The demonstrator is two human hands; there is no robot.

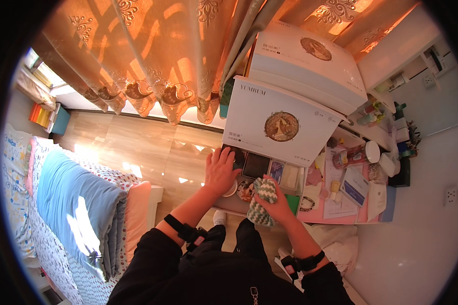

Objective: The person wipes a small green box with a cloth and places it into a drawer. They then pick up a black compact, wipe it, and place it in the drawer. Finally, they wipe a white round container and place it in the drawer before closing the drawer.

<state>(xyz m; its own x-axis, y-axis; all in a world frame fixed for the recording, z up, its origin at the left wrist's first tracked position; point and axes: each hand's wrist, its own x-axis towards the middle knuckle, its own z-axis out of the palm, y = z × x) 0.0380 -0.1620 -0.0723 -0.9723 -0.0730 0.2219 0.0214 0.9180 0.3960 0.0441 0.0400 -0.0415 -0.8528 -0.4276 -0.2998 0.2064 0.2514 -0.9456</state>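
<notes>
My right hand (278, 206) is closed around a folded green-and-white striped knitted item (262, 207), above the near side of an open box. My left hand (222, 171) lies palm down at that box's left side, its fingers apart over a dark object (237, 156) that it partly hides. Inside the box are a dark square case (256, 165), a blue packet (276, 170), a pale packet (291, 177) and a green flat piece (292, 203). A round container with multicoloured contents (245, 190) sits beside the knitted item.
A white printed box panel (278, 118) rises behind the contents, with another white box (309, 65) beyond. At right, a pink-topped desk (316, 216) carries papers, a clear jar (351, 155) and a blue-and-white carton (354, 187). A bed with a blue quilt (80, 198) stands left.
</notes>
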